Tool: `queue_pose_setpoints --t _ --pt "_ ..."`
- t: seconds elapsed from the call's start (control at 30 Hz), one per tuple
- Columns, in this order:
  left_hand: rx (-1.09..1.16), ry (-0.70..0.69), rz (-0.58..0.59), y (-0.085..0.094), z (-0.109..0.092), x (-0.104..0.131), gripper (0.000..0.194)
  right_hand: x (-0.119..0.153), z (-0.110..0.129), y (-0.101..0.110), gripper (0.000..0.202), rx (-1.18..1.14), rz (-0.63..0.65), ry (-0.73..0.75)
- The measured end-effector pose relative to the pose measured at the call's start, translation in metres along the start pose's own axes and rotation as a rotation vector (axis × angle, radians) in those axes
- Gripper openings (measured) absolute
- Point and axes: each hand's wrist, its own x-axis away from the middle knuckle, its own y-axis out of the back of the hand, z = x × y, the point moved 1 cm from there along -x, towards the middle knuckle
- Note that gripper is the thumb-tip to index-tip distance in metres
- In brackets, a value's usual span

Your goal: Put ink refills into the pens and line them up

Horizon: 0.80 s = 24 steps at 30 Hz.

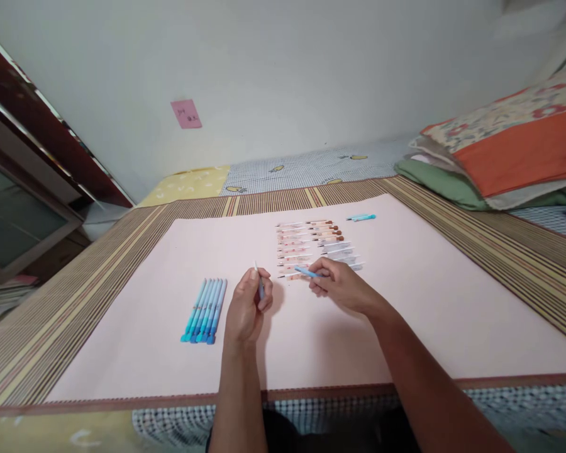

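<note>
My left hand is closed around a slim pen piece, whose white end points up and away; the fingers hide part of it. My right hand pinches a light blue pen part between thumb and fingers, its free end pointing left. The two pieces are apart. Left of my left hand lies a row of several blue pens, side by side. Beyond my right hand are rows of pens with pink-patterned barrels, brown-ended pens and pale grey-white pens.
A pink sheet lies on a striped mat. One turquoise pen rests near the sheet's far edge. Folded bedding is piled at the far right. A pink note is stuck to the wall.
</note>
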Motion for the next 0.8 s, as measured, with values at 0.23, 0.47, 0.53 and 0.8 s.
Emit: queue_pose_setpoints --t 0.23,0.47,0.53,0.8 --pt "0.018 -0.09 0.01 -0.004 -0.005 0.001 0.028 -0.004 0.003 -0.016 0.008 0.049 -0.002 -0.008" --pt "-0.009 0.013 -0.123 0.002 0.002 -0.002 0.029 0.0 0.012 -0.034 0.007 0.46 0.125 0.033" --pt "0.016 0.012 -0.14 0.001 0.001 -0.002 0.03 -0.002 0.01 -0.039 0.01 0.511 0.13 0.066" --pt "0.037 0.02 -0.146 0.0 0.0 -0.002 0.028 -0.005 0.007 -0.044 0.019 0.629 0.096 0.053"
